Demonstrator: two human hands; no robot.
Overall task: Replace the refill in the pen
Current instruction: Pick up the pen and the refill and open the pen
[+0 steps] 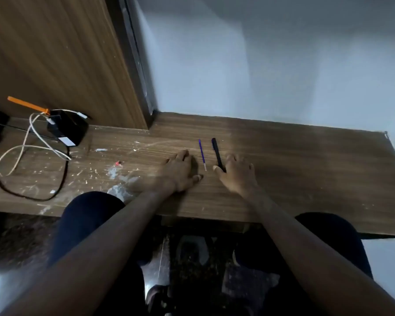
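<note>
Two slim rods are laid side by side on the scuffed wood-grain desk point(283, 160): one blue refill point(202, 155) with a pale tip, and one black pen point(217, 153). Both long axes run away from the person, near ends toward the hands. The left hand point(183, 172) is spread flat, empty. The right hand point(237, 174) touches the pen's near end, fingers loosely spread; a grip cannot be told.

Looks like room in home, small work corner. Wooden desk point(283, 179) under both hands, scratched, white paint spots left of left hand point(180, 172). Plain pale wall point(260, 65) beyond hands. Wood panel point(55, 53) far left. Black charger box point(67, 130) with white cable point(25, 149) there.
</note>
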